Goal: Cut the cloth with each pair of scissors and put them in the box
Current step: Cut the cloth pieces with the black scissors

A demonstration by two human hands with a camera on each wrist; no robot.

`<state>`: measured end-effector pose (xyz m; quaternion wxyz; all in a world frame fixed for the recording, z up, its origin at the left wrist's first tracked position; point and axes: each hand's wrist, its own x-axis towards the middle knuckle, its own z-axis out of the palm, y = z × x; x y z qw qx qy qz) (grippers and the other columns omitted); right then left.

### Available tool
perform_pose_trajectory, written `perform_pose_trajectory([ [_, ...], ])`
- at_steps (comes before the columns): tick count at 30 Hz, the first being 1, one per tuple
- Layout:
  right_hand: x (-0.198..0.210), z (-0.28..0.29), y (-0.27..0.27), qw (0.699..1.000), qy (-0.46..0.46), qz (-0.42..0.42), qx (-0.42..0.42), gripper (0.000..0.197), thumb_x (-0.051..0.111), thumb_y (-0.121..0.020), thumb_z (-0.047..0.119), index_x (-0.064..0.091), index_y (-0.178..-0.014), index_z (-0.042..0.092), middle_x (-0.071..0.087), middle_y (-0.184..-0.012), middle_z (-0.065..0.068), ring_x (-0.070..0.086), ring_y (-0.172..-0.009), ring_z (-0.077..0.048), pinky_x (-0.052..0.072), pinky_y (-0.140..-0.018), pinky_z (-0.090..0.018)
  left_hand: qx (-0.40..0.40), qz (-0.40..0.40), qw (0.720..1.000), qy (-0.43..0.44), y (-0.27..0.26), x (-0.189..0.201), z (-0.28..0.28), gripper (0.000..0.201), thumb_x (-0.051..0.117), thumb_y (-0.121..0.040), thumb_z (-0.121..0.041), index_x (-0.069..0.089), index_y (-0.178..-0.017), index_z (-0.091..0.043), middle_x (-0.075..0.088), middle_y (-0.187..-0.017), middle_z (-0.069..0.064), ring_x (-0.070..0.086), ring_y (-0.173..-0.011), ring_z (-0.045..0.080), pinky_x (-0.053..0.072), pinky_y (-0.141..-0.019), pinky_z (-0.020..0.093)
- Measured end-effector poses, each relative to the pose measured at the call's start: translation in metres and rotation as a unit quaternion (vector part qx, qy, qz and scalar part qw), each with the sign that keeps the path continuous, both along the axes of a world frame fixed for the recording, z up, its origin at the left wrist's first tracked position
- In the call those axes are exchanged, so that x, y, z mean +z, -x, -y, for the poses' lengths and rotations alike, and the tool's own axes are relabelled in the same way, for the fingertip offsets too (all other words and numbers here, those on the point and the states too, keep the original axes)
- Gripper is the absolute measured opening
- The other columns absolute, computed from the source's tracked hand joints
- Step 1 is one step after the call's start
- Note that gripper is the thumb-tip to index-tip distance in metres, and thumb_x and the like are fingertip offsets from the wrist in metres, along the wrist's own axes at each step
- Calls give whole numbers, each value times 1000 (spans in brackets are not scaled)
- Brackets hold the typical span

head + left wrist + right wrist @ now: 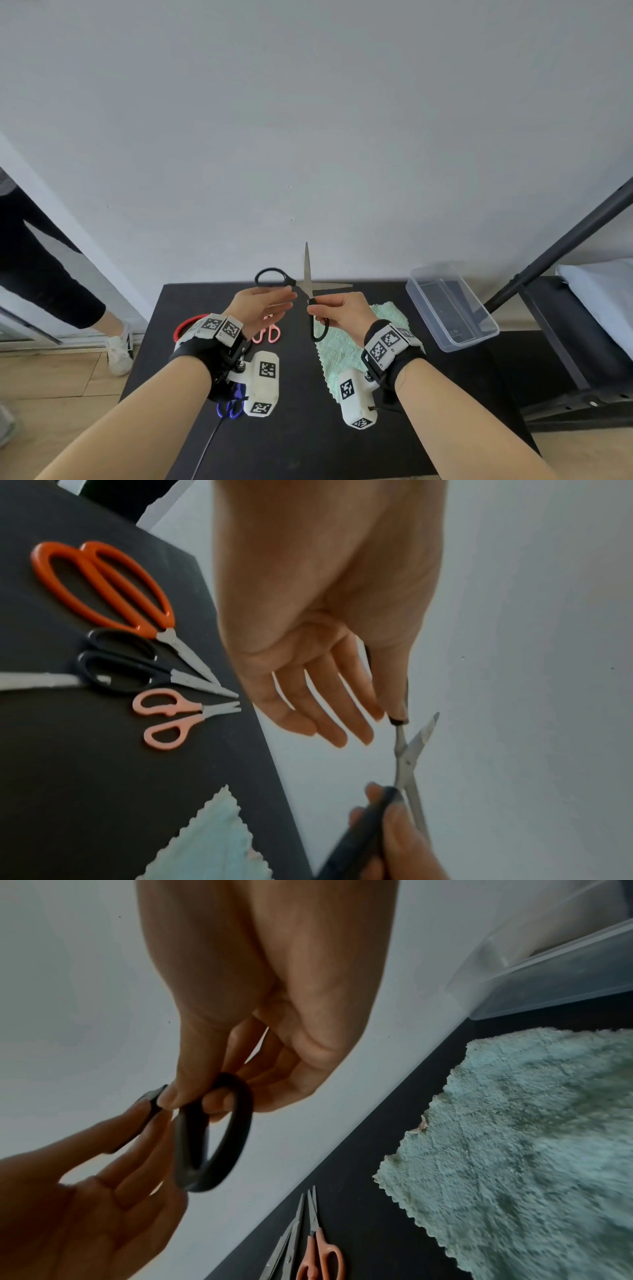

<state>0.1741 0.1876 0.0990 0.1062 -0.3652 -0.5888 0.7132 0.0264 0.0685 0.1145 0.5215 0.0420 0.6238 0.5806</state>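
Large black-handled scissors (306,289) (405,761) are held in the air over the table's far edge, blades spread wide. My right hand (342,308) (260,1069) grips one handle loop (219,1137). My left hand (263,305) (325,696) has straight fingers that touch the other handle near the pivot. The pale green cloth (346,346) (531,1137) lies flat on the black table (308,445) under my right wrist. A clear plastic box (469,344) (548,974) stands at the table's right end.
Orange-handled scissors (103,588), small black scissors (120,669) and pink scissors (164,718) lie side by side on the left of the table. Blue scissors (229,407) lie under my left wrist. Someone's leg (116,349) stands left; a dark rack (565,240) right.
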Motion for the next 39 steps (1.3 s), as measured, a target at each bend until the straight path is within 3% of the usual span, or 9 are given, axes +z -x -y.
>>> perform_pose_trajectory([
  [5,-2,2,3,1000,-2,8,19,27,75,-76,0,71,-102,-3,66,-74,-4,58,-55,-6,52,-65,-17,25,41,998,-29,-6,-6,-7,26,70,-83,-13,65,-106,-1,73,-103,11,67,-100,23,49,-95,34],
  [11,-9,6,-1,997,-8,42,61,31,76,-77,5,69,-107,-1,68,-79,-6,63,-69,-13,56,-76,-21,43,47,998,-17,-13,-18,-11,13,66,-84,-3,65,-97,-4,73,-82,8,69,-73,15,58,-68,24],
  [15,-22,2,-16,985,-57,122,110,31,79,-77,21,70,-105,9,71,-92,-6,65,-81,-10,54,-83,-23,52,51,997,-2,-8,-34,-6,5,64,-86,-3,64,-87,-8,73,-70,2,68,-65,11,55,-75,25],
  [19,-47,0,-38,957,-139,210,144,29,79,-75,26,73,-100,13,68,-92,5,62,-83,-5,49,-82,-21,48,55,997,32,0,-54,5,8,63,-87,-2,62,-84,-10,70,-67,-1,67,-57,8,52,-73,26],
  [24,-75,10,-57,915,-215,286,186,18,76,-77,21,73,-93,14,70,-94,5,60,-83,-4,45,-78,-16,20,67,995,68,0,-78,16,9,66,-85,-2,64,-87,-11,71,-76,1,68,-62,10,52,-70,26],
  [28,-95,21,-66,872,-236,368,221,12,77,-76,24,74,-85,17,73,-91,2,66,-85,-12,54,-82,-28,-13,76,993,87,-6,-96,23,8,65,-85,-4,64,-90,-10,73,-77,4,71,-63,11,52,-72,27],
  [30,-102,27,-69,849,-237,410,233,19,75,-77,26,72,-91,14,72,-95,-1,67,-92,-19,54,-86,-37,-29,77,992,91,-10,-103,27,6,63,-87,-4,63,-90,-9,74,-72,4,71,-63,11,52,-74,27],
  [34,-113,36,-68,818,-252,468,221,37,72,-81,27,63,-112,8,67,-109,-6,64,-101,-26,52,-87,-37,-62,71,990,103,-14,-113,33,9,64,-87,-6,64,-96,-6,74,-76,4,72,-68,12,53,-71,26],
  [39,-123,46,-60,791,-295,498,199,15,60,-89,16,62,-102,10,66,-99,-8,64,-94,-29,47,-73,-32,-70,71,989,106,-11,-119,41,18,64,-87,-7,64,-105,-4,74,-89,10,72,-75,14,56,-66,23],
])
